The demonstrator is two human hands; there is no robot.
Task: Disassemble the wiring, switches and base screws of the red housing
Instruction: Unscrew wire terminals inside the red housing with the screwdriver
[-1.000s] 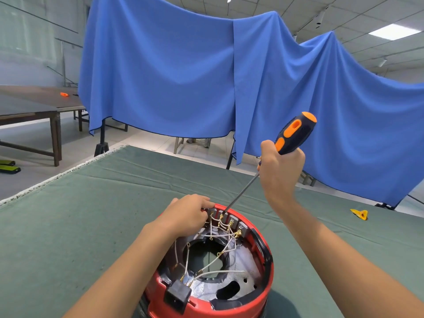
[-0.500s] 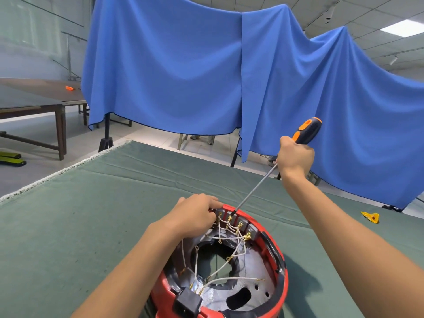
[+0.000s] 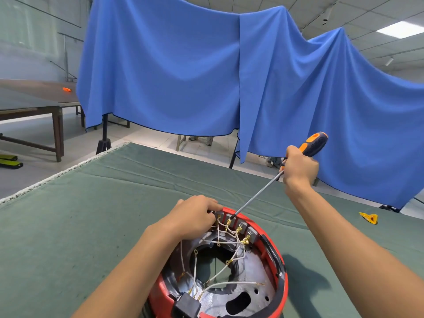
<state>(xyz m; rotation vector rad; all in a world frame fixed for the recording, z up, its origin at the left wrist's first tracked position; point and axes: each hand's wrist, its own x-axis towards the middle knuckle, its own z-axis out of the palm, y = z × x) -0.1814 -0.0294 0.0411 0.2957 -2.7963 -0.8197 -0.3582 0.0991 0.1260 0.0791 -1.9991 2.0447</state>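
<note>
red housing (image 3: 278,260) sits open side up on the green surface (image 3: 68,226). left hand (image 3: 195,216) curls on its far rim by the switches (image 3: 238,224). right hand (image 3: 299,169) grips the screwdriver (image 3: 259,193), tip at the switch row above white wiring (image 3: 229,271).

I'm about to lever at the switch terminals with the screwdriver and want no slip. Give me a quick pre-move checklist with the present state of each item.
1. Screwdriver held firmly: ok, the right hand grips the orange and black handle.
2. Tip placed at the row of switches on the far rim: ok; exact seating cannot tell.
3. Red housing steadied: ok, the left hand holds its far rim beside the switches.
4. Left fingers clear of the tip: not ok, they lie close beside it.
5. White wires clear of the shaft: ok, they run below it.
6. Base screws removed: cannot tell.
</note>
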